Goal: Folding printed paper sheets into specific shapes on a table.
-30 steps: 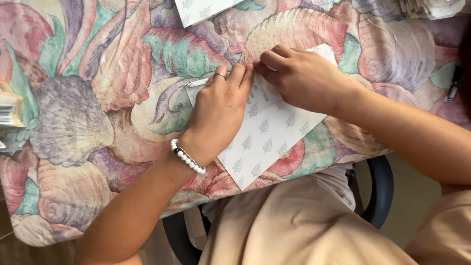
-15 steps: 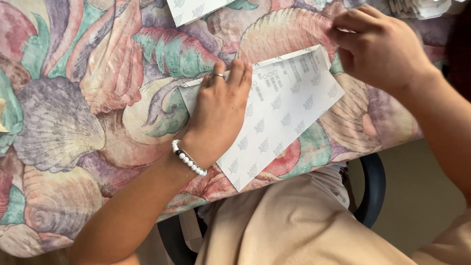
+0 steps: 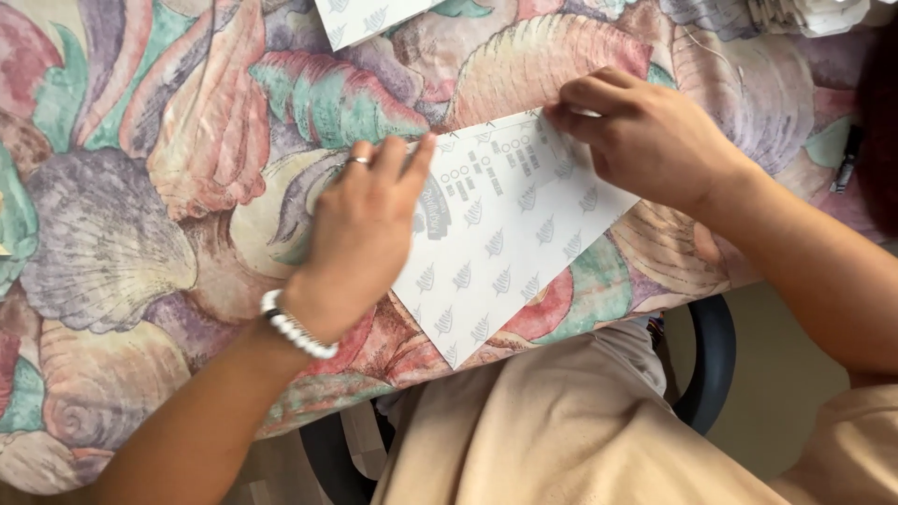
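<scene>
A white printed sheet [image 3: 500, 248], flat and four-sided, lies askew on the shell-patterned counter [image 3: 140, 187], its near corner reaching the counter's near edge. Rows of small grey leaf marks cover it, with a block of darker grey print toward its far end. The left hand [image 3: 360, 243] rests on its left edge and the right hand [image 3: 645, 136] touches its far right corner. A second white sheet [image 3: 369, 17] with the same grey marks lies at the far edge, cut off by the frame.

Sheet under left hand [image 3: 360, 238]: matt white paper sheet [image 3: 505, 252], smooth, showing grey printed leaves.
Tabletop [image 3: 140, 187]: wearing soft, matt shell-patterned cloth.
Left wrist: bracelet [image 3: 295, 327] of glossy white beads.
Ring [image 3: 359, 161]: shining metal.
</scene>
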